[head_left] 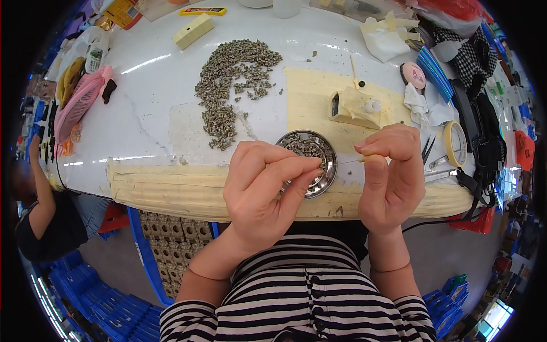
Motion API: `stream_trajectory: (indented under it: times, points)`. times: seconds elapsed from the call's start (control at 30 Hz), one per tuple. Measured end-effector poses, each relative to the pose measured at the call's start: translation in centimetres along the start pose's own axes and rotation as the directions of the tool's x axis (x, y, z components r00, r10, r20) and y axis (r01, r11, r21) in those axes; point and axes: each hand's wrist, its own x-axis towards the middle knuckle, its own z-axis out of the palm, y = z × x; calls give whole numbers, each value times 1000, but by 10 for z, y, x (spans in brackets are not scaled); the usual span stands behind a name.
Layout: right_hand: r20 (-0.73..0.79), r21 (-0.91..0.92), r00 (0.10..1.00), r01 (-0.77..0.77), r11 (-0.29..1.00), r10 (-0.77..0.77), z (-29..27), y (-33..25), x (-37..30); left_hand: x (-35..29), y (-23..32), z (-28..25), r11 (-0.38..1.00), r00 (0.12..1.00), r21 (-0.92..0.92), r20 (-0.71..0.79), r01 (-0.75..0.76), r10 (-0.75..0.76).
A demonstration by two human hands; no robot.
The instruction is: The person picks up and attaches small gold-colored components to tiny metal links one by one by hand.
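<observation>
Hands meet just above the table's near edge: the left hand (259,188) pinches something too small to make out between thumb and forefinger, its fingertips over the near rim of a round metal dish (320,157) heaped with small grey metal parts. At three o'clock from it, the right hand (390,176) is curled narrow, thumb pressed on forefinger, gripping the end of a thin pale wire (346,162) that runs across toward the left fingertips. At eleven o'clock from the dish, a loose pile of the same grey parts (233,85) spreads over the white table (154,102). At one o'clock stands a small tape-wrapped jig (358,107) on a cream patch. A pink handheld fan (80,102) lies far at nine o'clock.
</observation>
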Motion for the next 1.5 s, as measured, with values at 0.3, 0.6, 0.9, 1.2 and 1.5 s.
stream_trajectory:
  times: [0.3,0.6,0.9,1.2,1.5]
  points:
    - [-225,-41,972,-78,996,67,-15,2,14,-1,-2,1,1000,1000,-16,-26,6,-6]
    - [-29,-613,980,136,778,-195,-26,21,35,-3,-1,5,999,997,-53,-77,4,-8]
    - [223,-47,968,-105,993,113,-7,-20,9,-5,-3,2,999,997,-38,-81,-10,7]
    - [256,60,949,-207,977,185,5,-14,1,-2,-2,4,997,994,46,-91,-57,61]
    - [141,-182,987,103,978,-78,7,-18,-6,-1,-3,5,999,994,29,-105,-19,22]
